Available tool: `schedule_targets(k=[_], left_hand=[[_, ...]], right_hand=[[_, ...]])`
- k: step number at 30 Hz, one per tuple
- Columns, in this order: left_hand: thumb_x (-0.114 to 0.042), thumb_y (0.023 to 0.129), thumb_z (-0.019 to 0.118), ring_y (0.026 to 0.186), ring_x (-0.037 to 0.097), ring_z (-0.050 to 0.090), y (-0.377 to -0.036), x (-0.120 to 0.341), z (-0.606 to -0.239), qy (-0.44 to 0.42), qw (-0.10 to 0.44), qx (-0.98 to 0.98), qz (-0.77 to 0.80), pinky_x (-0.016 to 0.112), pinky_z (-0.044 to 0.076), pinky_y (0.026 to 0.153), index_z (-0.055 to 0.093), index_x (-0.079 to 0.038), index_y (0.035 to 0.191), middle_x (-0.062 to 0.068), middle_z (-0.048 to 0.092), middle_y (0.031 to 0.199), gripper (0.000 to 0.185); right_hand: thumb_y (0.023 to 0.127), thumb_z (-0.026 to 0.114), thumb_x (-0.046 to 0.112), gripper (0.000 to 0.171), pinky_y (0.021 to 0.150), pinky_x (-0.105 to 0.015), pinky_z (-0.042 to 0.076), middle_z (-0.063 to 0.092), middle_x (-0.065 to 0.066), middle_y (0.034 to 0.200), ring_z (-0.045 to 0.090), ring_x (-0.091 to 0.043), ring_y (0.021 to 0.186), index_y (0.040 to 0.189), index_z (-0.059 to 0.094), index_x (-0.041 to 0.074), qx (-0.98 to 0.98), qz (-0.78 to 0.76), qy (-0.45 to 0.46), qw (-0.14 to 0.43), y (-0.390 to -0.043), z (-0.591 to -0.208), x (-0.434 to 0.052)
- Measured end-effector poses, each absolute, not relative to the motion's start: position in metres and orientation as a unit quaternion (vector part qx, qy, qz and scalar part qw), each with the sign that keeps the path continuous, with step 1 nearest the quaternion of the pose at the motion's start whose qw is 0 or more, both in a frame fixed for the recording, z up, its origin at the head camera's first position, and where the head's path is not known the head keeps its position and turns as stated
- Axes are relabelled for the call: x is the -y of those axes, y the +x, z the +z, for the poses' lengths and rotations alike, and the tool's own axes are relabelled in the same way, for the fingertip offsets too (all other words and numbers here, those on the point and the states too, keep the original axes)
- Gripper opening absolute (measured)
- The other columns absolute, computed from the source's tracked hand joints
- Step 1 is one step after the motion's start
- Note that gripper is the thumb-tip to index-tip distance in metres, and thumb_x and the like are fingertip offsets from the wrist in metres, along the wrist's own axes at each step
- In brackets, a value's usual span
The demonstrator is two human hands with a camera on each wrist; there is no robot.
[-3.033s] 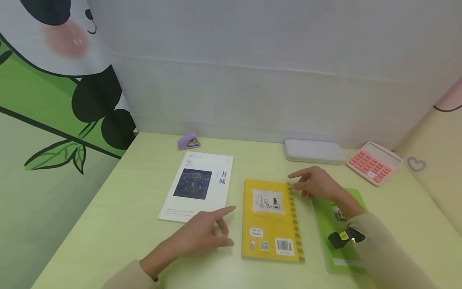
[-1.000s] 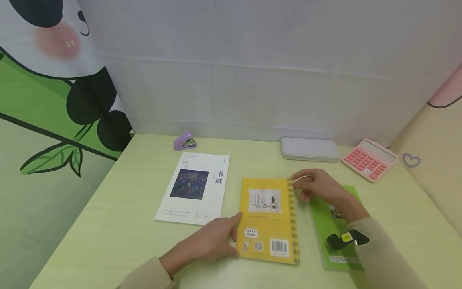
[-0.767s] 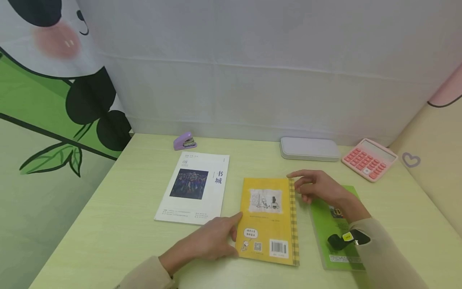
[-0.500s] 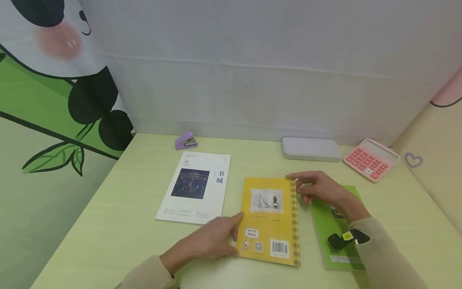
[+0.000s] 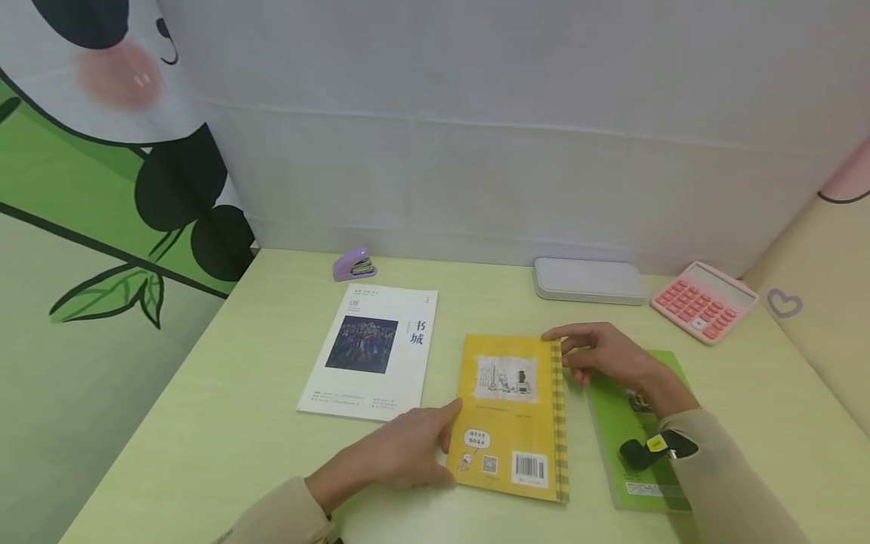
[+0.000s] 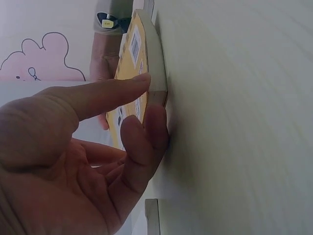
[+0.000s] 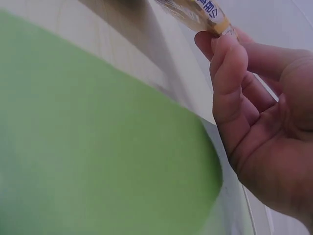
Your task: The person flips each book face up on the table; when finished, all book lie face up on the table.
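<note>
A yellow book point(image 5: 506, 423) with a checked spine and a barcode lies back cover up before me. My left hand point(image 5: 411, 449) holds its left edge near the lower corner. In the left wrist view the thumb point(image 6: 117, 93) reaches the book's corner point(image 6: 134, 58), with curled fingers beside the page edges. My right hand point(image 5: 608, 355) grips the upper right corner, index finger at the top edge and thumb by the spine. The right wrist view has the fingertips pinching the book's corner point(image 7: 208, 14). A green book point(image 5: 646, 431) lies partly under my right forearm.
A white magazine point(image 5: 370, 351) lies left of the yellow book. Behind it stands a purple stapler point(image 5: 353, 264). A pale pencil case point(image 5: 590, 281) and a pink calculator point(image 5: 705, 304) sit at the back right. A white curtain point(image 5: 476, 151) closes off the table's far edge.
Three seconds ago my left hand was apart from the yellow book; it has come right to hold its left edge. My right fingers have closed in on the upper right corner.
</note>
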State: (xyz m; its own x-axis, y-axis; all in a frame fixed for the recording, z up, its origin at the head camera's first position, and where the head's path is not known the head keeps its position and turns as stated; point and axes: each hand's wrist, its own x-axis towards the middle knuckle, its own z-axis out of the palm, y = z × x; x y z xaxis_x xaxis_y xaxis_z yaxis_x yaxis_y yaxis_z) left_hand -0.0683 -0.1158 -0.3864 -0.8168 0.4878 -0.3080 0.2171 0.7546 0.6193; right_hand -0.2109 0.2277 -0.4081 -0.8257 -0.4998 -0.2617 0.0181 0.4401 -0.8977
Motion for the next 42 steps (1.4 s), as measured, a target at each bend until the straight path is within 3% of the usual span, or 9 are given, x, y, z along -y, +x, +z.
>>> schedule_targets(k=[4,8,14,17,26,34,42], left_hand=[[-0.022,0.070,0.097,0.075,0.007,0.051,-0.069,0.117,-0.387,0.202,0.227,-0.906,0.294,0.023,0.046,0.070,0.048,-0.005,0.150,-0.009,0.056,0.085,0.096],[-0.026,0.069,0.098,0.080,0.007,0.052,-0.068,0.118,-0.386,0.199,0.227,-0.909,0.289,0.024,0.047,0.076,0.041,-0.003,0.158,-0.008,0.059,0.090,0.108],[-0.035,0.068,0.098,0.091,0.010,0.054,-0.064,0.118,-0.386,0.181,0.231,-0.918,0.267,0.032,0.052,0.090,0.036,-0.007,0.164,0.001,0.066,0.115,0.118],[-0.040,0.069,0.097,0.093,0.011,0.053,-0.062,0.118,-0.385,0.175,0.231,-0.923,0.254,0.033,0.052,0.090,0.037,-0.011,0.165,0.003,0.064,0.123,0.116],[-0.040,0.072,0.094,0.087,0.013,0.050,-0.058,0.119,-0.386,0.164,0.216,-0.928,0.254,0.028,0.045,0.074,0.039,-0.016,0.164,0.001,0.059,0.116,0.110],[-0.033,0.078,0.091,0.084,0.013,0.050,-0.057,0.123,-0.384,0.170,0.208,-0.929,0.256,0.028,0.045,0.072,0.042,-0.015,0.163,0.001,0.060,0.112,0.099],[-0.030,0.079,0.089,0.084,0.012,0.050,-0.057,0.125,-0.384,0.174,0.196,-0.933,0.246,0.027,0.044,0.072,0.047,-0.016,0.160,0.000,0.062,0.111,0.092]], right_hand=[[0.097,0.070,0.003,0.047,0.062,-0.031,0.058,0.073,-0.014,0.108,0.063,-0.015,0.065,0.143,0.062,0.003,-0.813,-0.501,-0.147,0.258,-0.211,-0.403,-0.229],[0.097,0.071,0.004,0.046,0.060,-0.031,0.058,0.075,-0.013,0.107,0.062,-0.015,0.062,0.142,0.063,0.003,-0.812,-0.501,-0.150,0.261,-0.211,-0.395,-0.229],[0.096,0.073,0.006,0.044,0.059,-0.031,0.058,0.076,-0.008,0.101,0.062,-0.015,0.059,0.139,0.065,0.001,-0.806,-0.512,-0.156,0.252,-0.211,-0.386,-0.226],[0.096,0.073,0.007,0.043,0.059,-0.031,0.058,0.075,-0.007,0.099,0.062,-0.015,0.059,0.138,0.066,0.000,-0.808,-0.515,-0.155,0.241,-0.209,-0.383,-0.225],[0.096,0.075,0.008,0.038,0.060,-0.036,0.058,0.074,-0.007,0.095,0.063,-0.016,0.061,0.133,0.068,-0.001,-0.805,-0.530,-0.167,0.210,-0.206,-0.376,-0.221],[0.096,0.075,0.007,0.039,0.061,-0.034,0.059,0.071,-0.004,0.093,0.065,-0.015,0.063,0.132,0.068,-0.005,-0.800,-0.537,-0.173,0.203,-0.205,-0.371,-0.217],[0.096,0.076,0.009,0.035,0.062,-0.037,0.058,0.062,-0.002,0.088,0.063,-0.014,0.062,0.129,0.071,-0.002,-0.810,-0.528,-0.174,0.188,-0.205,-0.371,-0.216]])
